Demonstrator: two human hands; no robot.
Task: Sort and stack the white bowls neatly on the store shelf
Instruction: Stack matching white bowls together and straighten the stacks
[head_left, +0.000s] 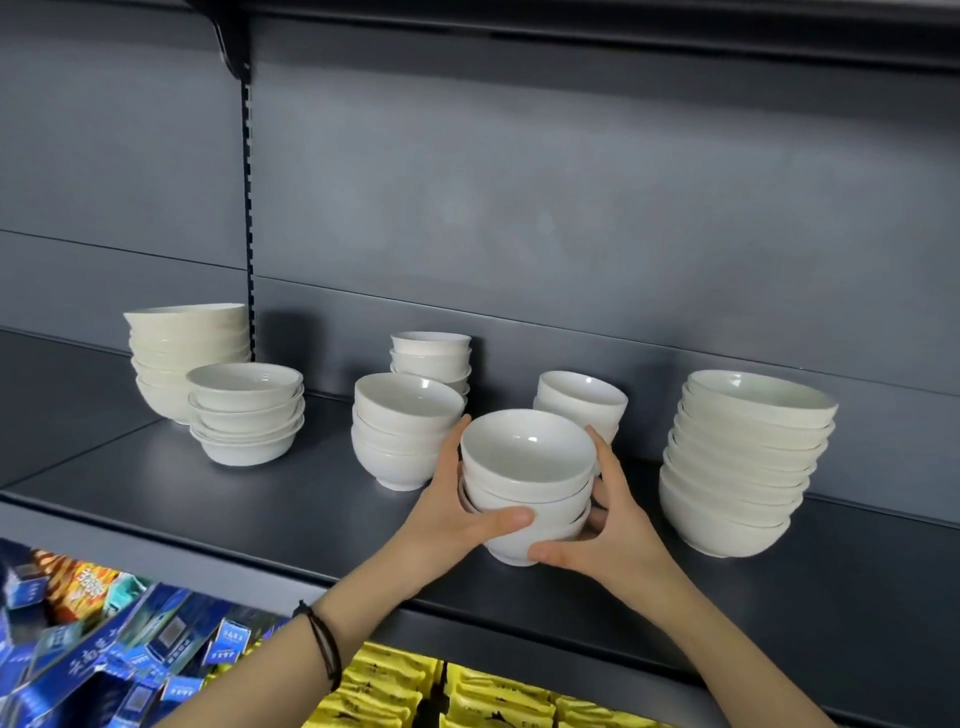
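We grip a short stack of small white bowls (527, 483) with both hands: our left hand (457, 514) curls round its left side and our right hand (618, 540) round its right, thumbs across the front. The stack sits near the front edge of the dark grey shelf (208, 493), between a similar stack (405, 431) on its left and a tall stack of wider bowls (743, 462) on its right. Another small stack (582, 400) stands just behind it. We cannot tell whether its base touches the shelf.
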